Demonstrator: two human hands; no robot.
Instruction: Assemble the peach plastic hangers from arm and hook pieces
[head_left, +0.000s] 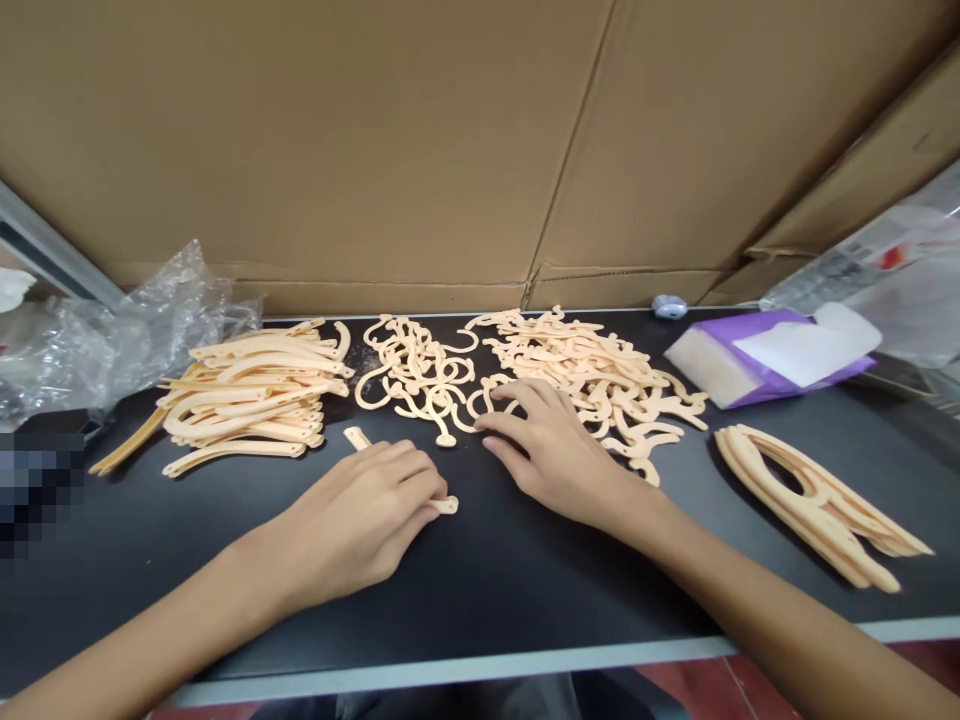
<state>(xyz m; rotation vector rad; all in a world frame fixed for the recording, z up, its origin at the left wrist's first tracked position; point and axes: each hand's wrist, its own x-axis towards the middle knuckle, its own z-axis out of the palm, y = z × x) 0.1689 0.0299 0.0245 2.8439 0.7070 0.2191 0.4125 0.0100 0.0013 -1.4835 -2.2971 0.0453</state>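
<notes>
My left hand [382, 510] is closed over a beige plastic hanger arm [447, 505], whose two ends stick out past the fingers. My right hand [544, 450] has its fingers apart, with the fingertips at the near right edge of a pile of curved hanger hooks [424, 365]. Whether they touch a hook cannot be made out. Behind and right of that hand lies a heap of short, wavy beige pieces [585, 360]. Left of the hooks, long curved hanger arms [255, 395] are piled together.
A stack of folded beige hangers [817, 510] lies at the right. Behind it sit a purple tissue pack [765, 355] and a small grey-blue object [670, 306]. Crumpled clear plastic wrap [127, 340] is at the left. Cardboard [337, 140] walls off the back of the black table [525, 600].
</notes>
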